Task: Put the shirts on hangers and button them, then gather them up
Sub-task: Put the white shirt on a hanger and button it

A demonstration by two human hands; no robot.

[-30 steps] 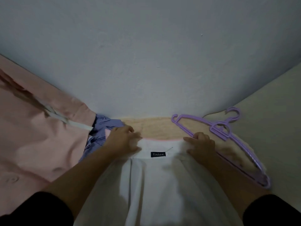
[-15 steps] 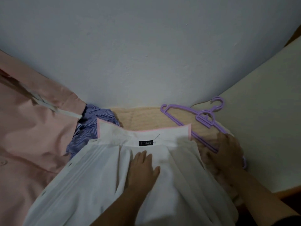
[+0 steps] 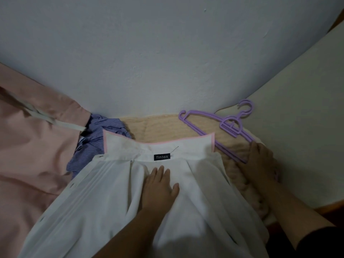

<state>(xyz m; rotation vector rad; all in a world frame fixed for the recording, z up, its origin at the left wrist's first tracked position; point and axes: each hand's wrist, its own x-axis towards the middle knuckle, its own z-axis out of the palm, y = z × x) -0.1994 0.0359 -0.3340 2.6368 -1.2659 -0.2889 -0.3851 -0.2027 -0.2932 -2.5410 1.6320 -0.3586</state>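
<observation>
A white shirt (image 3: 195, 211) with a pink-edged collar and a black label lies open, inside up, in front of me. My left hand (image 3: 160, 185) presses flat on its inside back, just below the label. To the right, purple plastic hangers (image 3: 208, 127) lie stacked on a beige mat. My right hand (image 3: 260, 161) rests on their lower right end with the fingers laid over the bars; I cannot tell if it grips them. A pink shirt (image 3: 31, 161) lies at the left, and a blue striped shirt (image 3: 91, 148) is bunched between it and the white one.
A pale wall (image 3: 167, 53) rises straight behind the beige mat (image 3: 160, 127). A cream surface (image 3: 301, 127) spreads to the right of the hangers. A white strap (image 3: 55, 121) lies across the pink shirt.
My left hand left the collar and now lies flat below the label. My right hand moved from the collar to the hangers' lower end. The collar now lies spread out.
</observation>
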